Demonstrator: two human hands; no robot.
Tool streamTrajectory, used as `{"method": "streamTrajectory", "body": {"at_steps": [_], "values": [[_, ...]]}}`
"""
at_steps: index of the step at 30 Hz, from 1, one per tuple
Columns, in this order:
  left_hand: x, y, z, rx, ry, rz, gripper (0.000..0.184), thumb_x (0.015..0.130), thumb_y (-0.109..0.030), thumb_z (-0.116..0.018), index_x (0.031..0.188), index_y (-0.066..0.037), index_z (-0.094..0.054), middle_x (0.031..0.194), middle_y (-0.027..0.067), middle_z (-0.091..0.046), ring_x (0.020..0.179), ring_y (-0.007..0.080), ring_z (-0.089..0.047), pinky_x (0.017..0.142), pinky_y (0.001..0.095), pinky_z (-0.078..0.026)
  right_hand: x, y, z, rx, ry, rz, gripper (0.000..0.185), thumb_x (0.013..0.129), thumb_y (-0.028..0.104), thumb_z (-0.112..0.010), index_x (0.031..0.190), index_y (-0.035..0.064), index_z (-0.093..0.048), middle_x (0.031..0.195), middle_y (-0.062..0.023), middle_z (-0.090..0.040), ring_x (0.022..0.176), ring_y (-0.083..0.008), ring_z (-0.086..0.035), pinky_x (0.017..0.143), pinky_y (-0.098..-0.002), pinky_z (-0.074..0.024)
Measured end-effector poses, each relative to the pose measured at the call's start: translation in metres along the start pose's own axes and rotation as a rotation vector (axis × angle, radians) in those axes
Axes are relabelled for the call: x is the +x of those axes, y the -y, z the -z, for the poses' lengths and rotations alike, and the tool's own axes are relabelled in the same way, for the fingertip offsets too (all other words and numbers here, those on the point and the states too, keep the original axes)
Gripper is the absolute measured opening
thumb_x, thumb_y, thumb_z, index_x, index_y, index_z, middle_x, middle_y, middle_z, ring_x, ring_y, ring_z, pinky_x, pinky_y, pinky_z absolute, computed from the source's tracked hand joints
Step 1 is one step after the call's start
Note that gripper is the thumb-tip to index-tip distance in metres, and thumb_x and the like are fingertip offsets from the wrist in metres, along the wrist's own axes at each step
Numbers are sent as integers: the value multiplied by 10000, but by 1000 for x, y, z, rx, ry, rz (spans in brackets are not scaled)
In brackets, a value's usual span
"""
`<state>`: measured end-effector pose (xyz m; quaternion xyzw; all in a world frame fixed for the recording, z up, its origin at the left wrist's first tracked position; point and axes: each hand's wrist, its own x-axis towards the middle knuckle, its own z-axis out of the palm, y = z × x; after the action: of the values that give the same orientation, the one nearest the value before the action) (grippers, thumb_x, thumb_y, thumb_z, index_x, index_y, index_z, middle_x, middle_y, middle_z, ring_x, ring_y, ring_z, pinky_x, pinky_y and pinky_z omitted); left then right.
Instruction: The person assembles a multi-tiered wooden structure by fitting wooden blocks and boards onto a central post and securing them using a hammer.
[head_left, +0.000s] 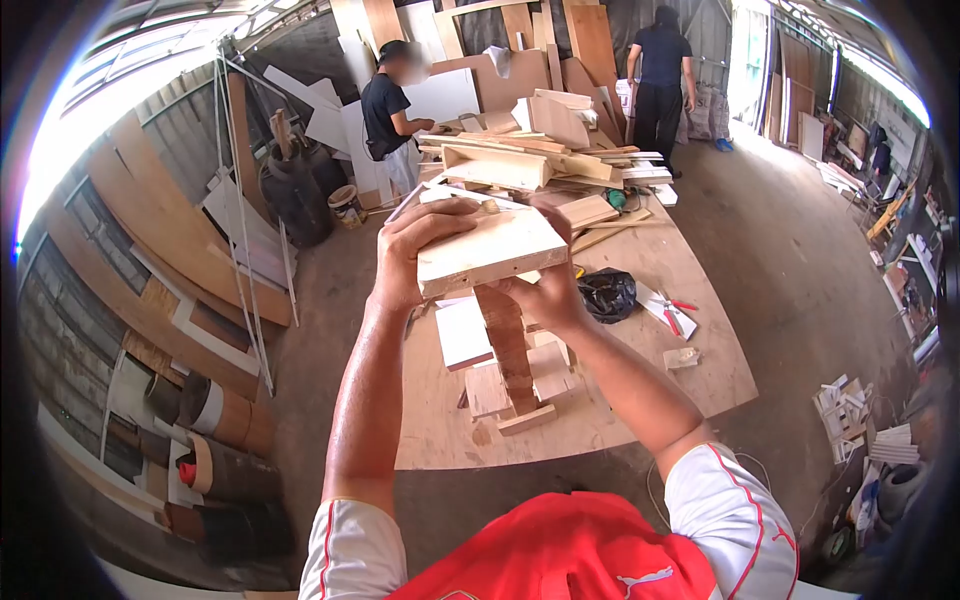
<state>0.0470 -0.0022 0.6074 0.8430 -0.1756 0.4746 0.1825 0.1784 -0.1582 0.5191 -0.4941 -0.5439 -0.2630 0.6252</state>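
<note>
My left hand (pixel 425 240) is closed over the left side of a pale wooden board (pixel 495 248). My right hand (pixel 552 285) grips the same board from the right, its thumb underneath. A thin pencil-like stick (pixel 405 202) shows by my left fingers; whether they hold it I cannot tell. Below the board a darker brown wooden upright (pixel 508 350) reaches down to the table; the join at its top is hidden. Around its foot lie a white-faced block (pixel 463 335), small wood blocks (pixel 487 390) and a short strip (pixel 527 420).
On the wooden table (pixel 620 400) are a black plastic bag (pixel 608 295), red-handled pliers (pixel 672 318), a green power tool (pixel 615 199) and a heap of offcuts (pixel 545 150). One person (pixel 388 115) stands beyond the table, another (pixel 660 85) farther back. Boards (pixel 160 210) lean left.
</note>
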Motion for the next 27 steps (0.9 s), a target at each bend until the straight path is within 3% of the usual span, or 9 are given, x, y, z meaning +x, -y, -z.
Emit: {"method": "streamTrajectory", "body": {"at_steps": [3, 6, 9, 12, 14, 17, 20, 27], "values": [[0, 6, -4, -48, 6, -59, 388, 718, -212, -851, 1062, -54, -763, 1118, 133, -757, 1094, 292, -719, 964, 409, -556, -5, -6, -3, 154, 4, -132, 810, 800, 301, -881, 1423, 7, -455, 1334, -157, -542, 1241, -272, -557, 1036, -406, -463], [1, 0, -5, -36, 19, -39, 416, 719, -192, -851, 1111, -81, -765, 1116, 128, -756, 1103, 288, -716, 975, 411, -555, -6, 3, 1, 444, 240, -484, 681, 805, 252, -867, 1352, 12, -541, 1268, -138, -599, 1184, -251, -597, 1008, -393, -480], [1, 4, -4, 12, 64, -64, 418, 711, -209, -862, 1105, -96, -779, 1115, 110, -755, 1099, 283, -715, 983, 415, -554, -12, -2, -8, 428, 189, -454, 618, 813, 232, -854, 1319, 11, -576, 1258, -132, -616, 1190, -241, -597, 1010, -384, -476], [0, -5, -6, -20, 64, -9, 387, 711, -210, -863, 1066, -75, -788, 1121, 106, -758, 1149, 280, -702, 1017, 415, -544, -12, -5, -14, 430, 94, -361, 884, 768, 286, -900, 1467, 52, -411, 1433, -150, -471, 1323, -278, -486, 1079, -414, -419], [-4, -5, -6, -80, 55, 67, 387, 709, -205, -863, 1062, -66, -786, 1123, 109, -760, 1174, 282, -695, 1031, 416, -540, -4, -7, -20, 412, -80, -120, 1088, 709, 306, -948, 1544, 85, -287, 1506, -154, -384, 1376, -295, -424, 1105, -427, -392], [4, -5, -2, -68, 106, -21, 396, 705, -201, -864, 1066, -59, -784, 1122, 113, -762, 1190, 291, -689, 1040, 418, -537, 11, -16, -16, 420, 79, -56, 1276, 596, 305, -1012, 1554, 119, -190, 1471, -126, -369, 1353, -283, -416, 1098, -427, -396], [2, -3, -3, -76, 81, -17, 402, 698, -204, -867, 1065, -62, -785, 1113, 115, -764, 1163, 298, -701, 1025, 419, -544, 7, -21, -12, 286, 111, -79, 1241, 534, 287, -1038, 1487, 118, -261, 1357, -101, -408, 1279, -252, -443, 1073, -409, -406], [-1, -4, -6, -75, 79, -15, 295, 763, -120, -815, 1050, -58, -784, 1093, 107, -766, 1142, 290, -706, 1007, 412, -555, 3, -28, -8, 87, 136, -1, 1038, 577, 233, -1005, 1361, 106, -336, 1254, -94, -407, 1178, -227, -459, 1027, -381, -412]]}}
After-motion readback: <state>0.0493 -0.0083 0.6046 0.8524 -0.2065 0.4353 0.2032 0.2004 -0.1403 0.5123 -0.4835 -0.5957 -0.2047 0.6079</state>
